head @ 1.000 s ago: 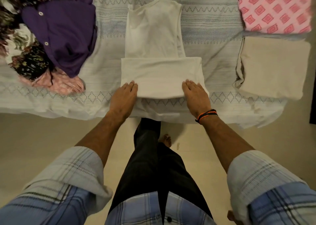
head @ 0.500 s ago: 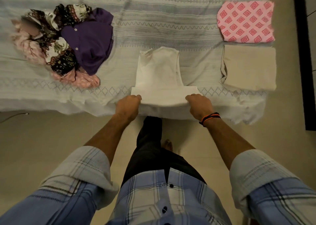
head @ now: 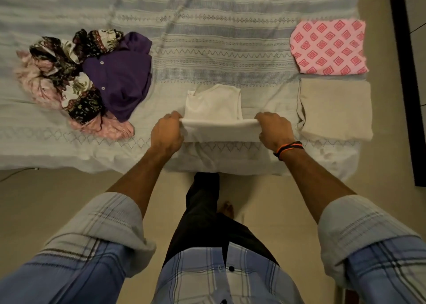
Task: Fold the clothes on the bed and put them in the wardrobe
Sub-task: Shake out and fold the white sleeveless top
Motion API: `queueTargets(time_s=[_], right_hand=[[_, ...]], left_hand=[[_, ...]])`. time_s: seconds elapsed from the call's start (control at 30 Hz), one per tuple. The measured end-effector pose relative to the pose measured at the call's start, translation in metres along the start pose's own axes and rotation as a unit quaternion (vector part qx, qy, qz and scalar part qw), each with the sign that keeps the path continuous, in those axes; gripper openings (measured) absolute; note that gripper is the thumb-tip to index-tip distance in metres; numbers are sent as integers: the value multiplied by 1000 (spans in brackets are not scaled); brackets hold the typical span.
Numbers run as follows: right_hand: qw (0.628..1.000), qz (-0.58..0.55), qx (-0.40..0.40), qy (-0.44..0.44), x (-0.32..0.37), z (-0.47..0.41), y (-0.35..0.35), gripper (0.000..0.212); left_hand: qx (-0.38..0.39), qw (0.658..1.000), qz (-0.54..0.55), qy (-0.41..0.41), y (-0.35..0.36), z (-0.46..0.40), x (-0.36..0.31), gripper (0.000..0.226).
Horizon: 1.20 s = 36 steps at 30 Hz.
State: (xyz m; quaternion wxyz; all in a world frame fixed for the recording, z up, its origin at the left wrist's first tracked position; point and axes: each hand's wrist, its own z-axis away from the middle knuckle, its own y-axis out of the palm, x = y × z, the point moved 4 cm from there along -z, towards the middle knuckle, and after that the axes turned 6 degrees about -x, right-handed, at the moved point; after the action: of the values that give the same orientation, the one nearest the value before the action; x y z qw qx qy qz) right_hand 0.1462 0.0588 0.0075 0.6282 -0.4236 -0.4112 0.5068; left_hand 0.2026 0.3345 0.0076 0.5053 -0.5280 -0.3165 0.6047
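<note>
The unfolded heap [head: 83, 82] lay at the left of the bed [head: 207, 26], a purple shirt [head: 119, 82] uppermost. At the near edge, the left hand [head: 167, 133] and right hand [head: 274, 128] each had a grip clamped on one end of the folded edge of the white garment [head: 214, 110], held slightly raised. The fold would go best, by judgement, if both ends travelled forward level and taut, landing square on the far portion. To the right lay a folded beige piece [head: 336, 110] and pink patterned piece [head: 327, 47]. No brand, label or writing was legible.
</note>
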Motion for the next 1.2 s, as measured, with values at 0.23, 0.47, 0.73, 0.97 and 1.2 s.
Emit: queueTargets(time_s=[0.23, 0.47, 0.73, 0.97, 1.2], right_hand=[[999, -11, -18, 46, -11, -66, -7, 32], [995, -34, 5, 91, -22, -128, 7, 28], [993, -35, 19, 111, -33, -169, 27, 30], [997, -61, -51, 16, 18, -150, 49, 46], [992, -24, 123, -31, 50, -125, 112, 146]], left_hand=[[-58, 984, 128, -105, 0, -66, 3, 24], [-23, 969, 172, -176, 26, -130, 18, 22], [-8, 962, 183, -203, 51, -174, 28, 22], [-67, 993, 99, 25, 65, -148, -6, 38], [182, 975, -66, 109, 126, -115, -19, 152]])
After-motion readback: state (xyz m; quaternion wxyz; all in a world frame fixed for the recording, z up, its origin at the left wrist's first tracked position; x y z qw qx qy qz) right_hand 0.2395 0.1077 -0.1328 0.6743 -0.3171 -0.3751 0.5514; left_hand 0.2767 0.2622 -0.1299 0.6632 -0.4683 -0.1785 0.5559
